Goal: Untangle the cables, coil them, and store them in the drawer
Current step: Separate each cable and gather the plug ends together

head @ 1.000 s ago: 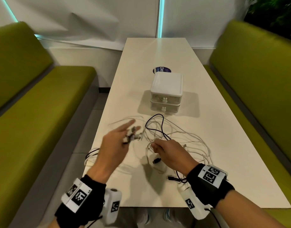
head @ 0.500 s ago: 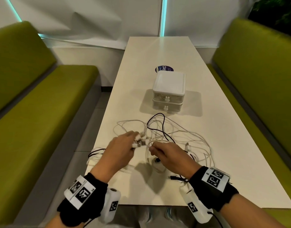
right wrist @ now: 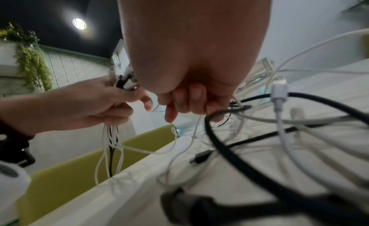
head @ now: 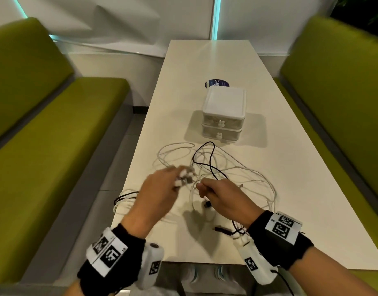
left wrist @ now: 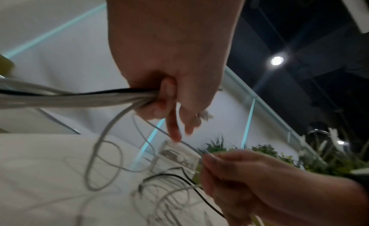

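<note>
A tangle of white cables and one black cable lies on the white table, with loops hanging over its left edge. My left hand grips a bundle of cable ends, their plugs sticking out above the fist. My right hand pinches a thin white cable just right of the left hand. A white two-drawer box stands behind the tangle, both drawers closed.
Green benches run along both sides of the table. A round blue sticker lies behind the drawer box. A black plug rests near my right wrist. The table's near edge is just below my wrists.
My left hand has closed its spread fingers on the bunch of plugs and moved toward the right hand. The right hand stayed by the tangle, holding cable.
</note>
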`<act>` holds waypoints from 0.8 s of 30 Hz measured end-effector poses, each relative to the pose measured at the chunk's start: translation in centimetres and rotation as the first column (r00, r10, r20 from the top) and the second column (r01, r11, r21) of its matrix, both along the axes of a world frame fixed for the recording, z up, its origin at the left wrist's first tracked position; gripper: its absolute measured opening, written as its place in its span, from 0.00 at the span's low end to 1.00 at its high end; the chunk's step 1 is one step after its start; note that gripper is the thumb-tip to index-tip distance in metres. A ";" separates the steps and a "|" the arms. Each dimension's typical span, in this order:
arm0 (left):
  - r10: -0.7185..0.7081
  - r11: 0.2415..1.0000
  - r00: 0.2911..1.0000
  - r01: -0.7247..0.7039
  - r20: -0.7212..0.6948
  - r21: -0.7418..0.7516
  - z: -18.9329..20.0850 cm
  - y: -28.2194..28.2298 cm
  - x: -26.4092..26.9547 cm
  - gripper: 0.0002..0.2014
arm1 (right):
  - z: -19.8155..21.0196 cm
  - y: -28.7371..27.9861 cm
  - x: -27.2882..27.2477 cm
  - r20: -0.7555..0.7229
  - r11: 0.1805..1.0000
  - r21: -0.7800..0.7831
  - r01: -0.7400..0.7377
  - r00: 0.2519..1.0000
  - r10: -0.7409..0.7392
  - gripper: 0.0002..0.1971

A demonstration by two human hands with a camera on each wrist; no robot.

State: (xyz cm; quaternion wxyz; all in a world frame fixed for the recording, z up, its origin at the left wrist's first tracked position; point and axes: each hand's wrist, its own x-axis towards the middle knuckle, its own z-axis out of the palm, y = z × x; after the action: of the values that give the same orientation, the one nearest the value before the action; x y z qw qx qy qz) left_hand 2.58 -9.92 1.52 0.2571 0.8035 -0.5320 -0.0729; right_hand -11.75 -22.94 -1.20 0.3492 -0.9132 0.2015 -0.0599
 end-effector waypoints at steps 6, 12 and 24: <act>0.041 0.983 0.997 -0.029 -0.062 0.181 0.0 0.2 -0.4 0.08 | 0.7 0.3 -0.4 0.014 0.999 0.038 -0.023 1.000 0.022 0.14; 0.325 0.935 0.918 -0.349 -0.228 -0.070 2.5 2.2 3.9 0.20 | 0.7 -0.1 -1.5 -0.021 0.997 0.067 0.042 0.999 -0.040 0.18; 0.469 0.814 0.763 -0.569 -0.445 -0.116 0.9 4.1 7.0 0.16 | 0.6 0.2 0.3 -0.118 0.983 -0.126 0.136 0.981 -0.151 0.14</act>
State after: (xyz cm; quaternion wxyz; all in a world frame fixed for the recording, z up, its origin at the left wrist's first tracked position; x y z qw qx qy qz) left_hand 9.56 -5.82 2.45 0.4658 0.8499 -0.2281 -0.0933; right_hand -11.48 -22.74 -0.58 0.2760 -0.9172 0.2849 -0.0382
